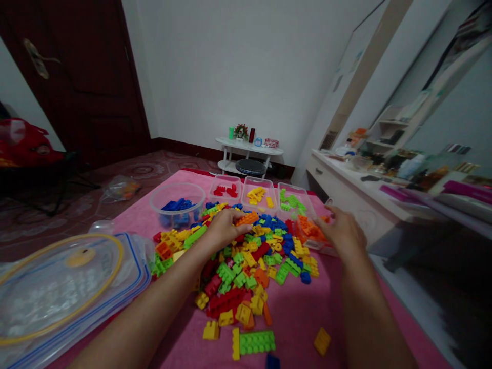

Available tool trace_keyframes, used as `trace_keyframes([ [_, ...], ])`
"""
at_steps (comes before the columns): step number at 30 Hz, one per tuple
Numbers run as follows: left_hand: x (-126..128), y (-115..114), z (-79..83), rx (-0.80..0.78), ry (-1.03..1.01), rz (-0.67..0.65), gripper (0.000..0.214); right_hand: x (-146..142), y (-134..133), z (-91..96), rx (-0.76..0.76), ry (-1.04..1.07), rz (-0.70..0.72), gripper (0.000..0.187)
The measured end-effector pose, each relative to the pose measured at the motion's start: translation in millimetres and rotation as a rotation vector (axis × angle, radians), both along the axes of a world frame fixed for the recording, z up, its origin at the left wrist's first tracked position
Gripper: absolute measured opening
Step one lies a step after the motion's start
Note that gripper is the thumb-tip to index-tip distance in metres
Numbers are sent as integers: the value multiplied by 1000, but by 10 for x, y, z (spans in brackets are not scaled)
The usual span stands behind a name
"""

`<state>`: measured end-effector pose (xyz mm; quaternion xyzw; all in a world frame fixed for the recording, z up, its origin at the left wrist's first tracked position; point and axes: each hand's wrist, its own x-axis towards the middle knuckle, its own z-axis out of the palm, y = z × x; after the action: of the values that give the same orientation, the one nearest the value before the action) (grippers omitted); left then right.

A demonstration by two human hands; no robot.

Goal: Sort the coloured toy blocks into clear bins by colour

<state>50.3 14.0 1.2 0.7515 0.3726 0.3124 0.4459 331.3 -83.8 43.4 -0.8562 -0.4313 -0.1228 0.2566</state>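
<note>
A heap of coloured plastic building bricks [249, 266] lies on a pink cloth [300, 312]. My left hand [223, 228] rests on the far side of the heap, fingers curled round an orange brick [247, 219]. My right hand [342, 230] hovers at the heap's right edge, over a clear container of orange bricks [309, 228]; its fingers are bent and partly blurred. Behind the heap stand a round clear tub of blue bricks [177, 205] and clear trays of red bricks [225, 190], yellow bricks [258, 195] and green bricks [292, 201].
Clear lids with a yellow ring [57, 287] lie at the near left. A low white dresser [357, 189] with clutter runs along the right. A small white table [249, 148] stands at the far wall, a dark door [84, 77] at the left.
</note>
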Motion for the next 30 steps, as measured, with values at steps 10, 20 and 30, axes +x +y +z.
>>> trace_keyframes([
  [10, 98, -106, 0, -201, -217, -240, 70, -1107, 157, 13, 54, 670, 973, 29],
  [20, 24, -204, 46, 307, 370, -249, 36, -104, -76, 176, 37, -57, -15, 36],
  [30, 61, -450, 208, 554, 674, -304, 33, -937, 342, -412, -132, 53, 764, 41],
])
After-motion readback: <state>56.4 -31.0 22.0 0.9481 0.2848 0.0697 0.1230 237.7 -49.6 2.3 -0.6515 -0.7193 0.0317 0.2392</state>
